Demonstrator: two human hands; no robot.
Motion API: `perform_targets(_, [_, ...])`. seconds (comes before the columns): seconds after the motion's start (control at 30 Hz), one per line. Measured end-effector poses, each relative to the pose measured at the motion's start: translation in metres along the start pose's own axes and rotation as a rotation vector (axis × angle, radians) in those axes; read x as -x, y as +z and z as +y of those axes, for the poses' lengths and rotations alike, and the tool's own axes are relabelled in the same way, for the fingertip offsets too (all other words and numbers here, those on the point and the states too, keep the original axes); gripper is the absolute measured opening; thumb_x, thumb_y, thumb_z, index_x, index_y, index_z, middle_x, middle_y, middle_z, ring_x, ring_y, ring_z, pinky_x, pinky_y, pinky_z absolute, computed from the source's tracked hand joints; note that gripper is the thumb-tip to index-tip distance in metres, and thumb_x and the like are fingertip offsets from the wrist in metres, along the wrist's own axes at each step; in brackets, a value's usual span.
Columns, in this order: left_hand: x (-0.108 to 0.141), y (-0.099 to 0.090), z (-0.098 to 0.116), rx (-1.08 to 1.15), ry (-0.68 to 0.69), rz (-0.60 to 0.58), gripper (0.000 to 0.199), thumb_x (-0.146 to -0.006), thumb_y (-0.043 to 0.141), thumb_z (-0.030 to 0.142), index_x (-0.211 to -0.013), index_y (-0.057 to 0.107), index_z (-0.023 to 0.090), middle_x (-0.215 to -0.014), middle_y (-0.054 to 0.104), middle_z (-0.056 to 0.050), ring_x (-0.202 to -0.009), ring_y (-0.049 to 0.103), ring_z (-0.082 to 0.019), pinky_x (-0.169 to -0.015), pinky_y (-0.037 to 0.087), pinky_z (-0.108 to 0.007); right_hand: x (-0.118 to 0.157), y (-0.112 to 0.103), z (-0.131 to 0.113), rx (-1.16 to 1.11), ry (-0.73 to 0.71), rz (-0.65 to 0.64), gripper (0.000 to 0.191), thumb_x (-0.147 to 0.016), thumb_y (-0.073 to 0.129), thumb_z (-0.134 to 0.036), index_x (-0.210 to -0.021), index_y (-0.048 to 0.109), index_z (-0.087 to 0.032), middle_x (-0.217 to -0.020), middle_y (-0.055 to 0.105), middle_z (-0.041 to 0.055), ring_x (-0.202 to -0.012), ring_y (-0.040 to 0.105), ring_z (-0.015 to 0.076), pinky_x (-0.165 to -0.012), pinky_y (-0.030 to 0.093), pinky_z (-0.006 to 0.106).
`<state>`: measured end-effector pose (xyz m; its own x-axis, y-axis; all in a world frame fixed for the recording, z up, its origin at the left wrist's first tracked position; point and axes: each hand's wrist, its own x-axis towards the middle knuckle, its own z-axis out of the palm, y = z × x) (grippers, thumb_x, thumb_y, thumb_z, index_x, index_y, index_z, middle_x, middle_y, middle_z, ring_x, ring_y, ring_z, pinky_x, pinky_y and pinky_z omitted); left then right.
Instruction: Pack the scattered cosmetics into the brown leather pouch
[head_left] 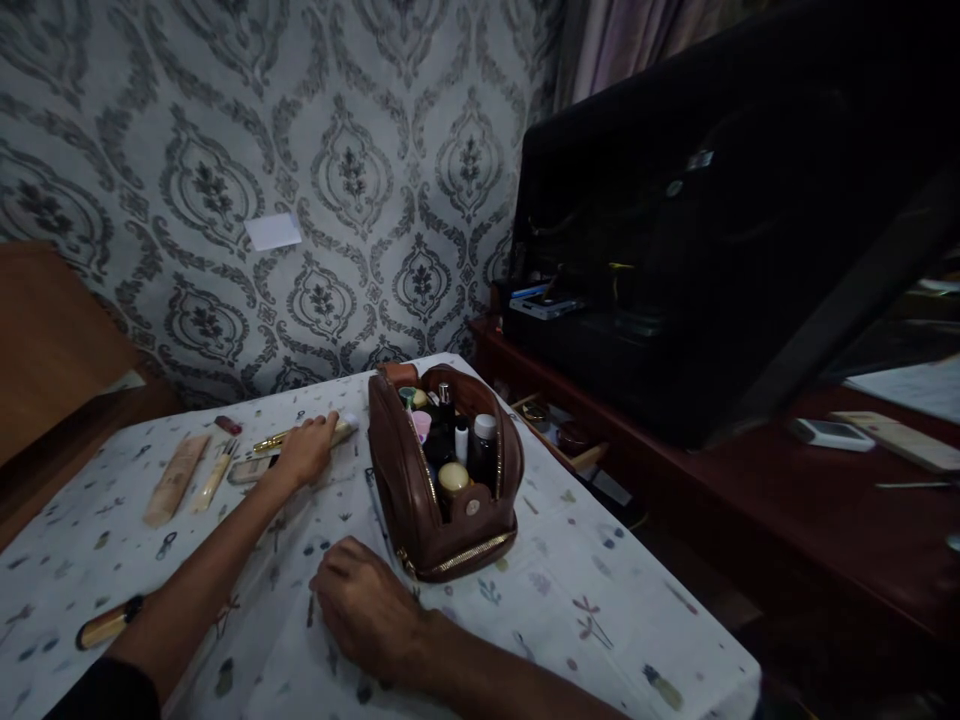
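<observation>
My left hand reaches over the table left of a brown bag, its fingers closed round a beige tube with a pale cap. Most of that tube is hidden under the hand. My right hand rests on the cloth in front of the bag, fingers curled in, with nothing seen in them. The brown cosmetic bag stands unzipped, filled with several bottles and jars, among them a white-capped dark bottle and a jar with a cream lid. Beside my left hand lies a gold tube.
Further left lie a peach tube, a slim cream tube, a flat compact and a small dark red item. A black-capped tube is near my left forearm. A dark red desk with an open drawer stands at right.
</observation>
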<state>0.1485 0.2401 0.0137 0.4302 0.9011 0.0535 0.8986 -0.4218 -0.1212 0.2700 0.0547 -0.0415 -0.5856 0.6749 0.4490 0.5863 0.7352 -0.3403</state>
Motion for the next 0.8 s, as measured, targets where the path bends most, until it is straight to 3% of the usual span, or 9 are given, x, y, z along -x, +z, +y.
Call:
perform_targets(0.1, [0.007, -0.002, 0.006, 0.026, 0.046, 0.007, 0.018, -0.093, 0.05, 0.029, -0.104, 0.059, 0.019, -0.107, 0.067, -0.012, -0.102, 0.064, -0.028, -0.084, 0.046, -0.036, -0.001, -0.002, 0.0, 0.006, 0.015, -0.032, 0.011, -0.089, 0.055, -0.011, -0.085, 0.065, -0.014, -0.088, 0.067, 0.0084, -0.092, 0.056, 0.0197, -0.091, 0.045, 0.026])
perform_targets(0.2, [0.01, 0.004, 0.01, 0.047, 0.036, 0.044, 0.03, -0.096, 0.045, 0.039, -0.108, 0.059, 0.015, -0.111, 0.065, -0.016, -0.109, 0.06, -0.031, -0.09, 0.044, -0.039, -0.002, -0.002, -0.001, 0.013, 0.02, -0.043, 0.012, -0.088, 0.054, -0.01, -0.086, 0.066, -0.013, -0.089, 0.067, 0.0084, -0.092, 0.057, 0.0199, -0.092, 0.045, 0.027])
perform_targets(0.33, [0.016, 0.023, 0.013, 0.073, -0.016, 0.058, 0.035, -0.095, 0.046, 0.035, -0.116, 0.057, 0.01, -0.117, 0.064, -0.022, -0.113, 0.058, -0.035, -0.092, 0.045, -0.044, -0.001, 0.002, 0.002, -0.031, 0.052, 0.022, 0.015, -0.089, 0.052, -0.01, -0.087, 0.065, -0.015, -0.092, 0.068, 0.0081, -0.095, 0.057, 0.0201, -0.091, 0.046, 0.027])
perform_targets(0.57, [0.043, 0.043, 0.01, 0.188, 0.036, 0.153, 0.046, -0.095, 0.04, 0.023, -0.14, 0.043, 0.014, -0.129, 0.061, -0.017, -0.119, 0.058, -0.029, -0.101, 0.043, -0.04, 0.001, 0.003, 0.004, -0.128, 0.15, 0.098, 0.015, -0.089, 0.051, -0.01, -0.091, 0.065, -0.016, -0.097, 0.067, 0.0087, -0.103, 0.056, 0.0207, -0.094, 0.048, 0.029])
perform_targets(0.7, [0.061, 0.042, 0.005, 0.312, 0.029, 0.212, 0.048, -0.093, 0.036, 0.025, -0.141, 0.044, 0.024, -0.134, 0.06, -0.011, -0.114, 0.062, -0.027, -0.091, 0.049, -0.037, 0.002, -0.002, 0.001, -0.215, 0.238, 0.117, 0.022, -0.089, 0.051, -0.011, -0.105, 0.066, -0.014, -0.116, 0.064, 0.0116, -0.116, 0.054, 0.0221, -0.103, 0.047, 0.032])
perform_targets(0.8, [0.077, 0.04, 0.002, 0.336, 0.004, 0.2, 0.044, -0.091, 0.037, 0.026, -0.133, 0.05, 0.026, -0.133, 0.061, -0.01, -0.108, 0.065, -0.027, -0.083, 0.051, -0.037, 0.003, -0.009, -0.003, -0.316, 0.332, 0.139, 0.037, -0.089, 0.052, -0.012, -0.125, 0.058, -0.014, -0.131, 0.057, 0.0138, -0.125, 0.052, 0.0228, -0.11, 0.043, 0.035])
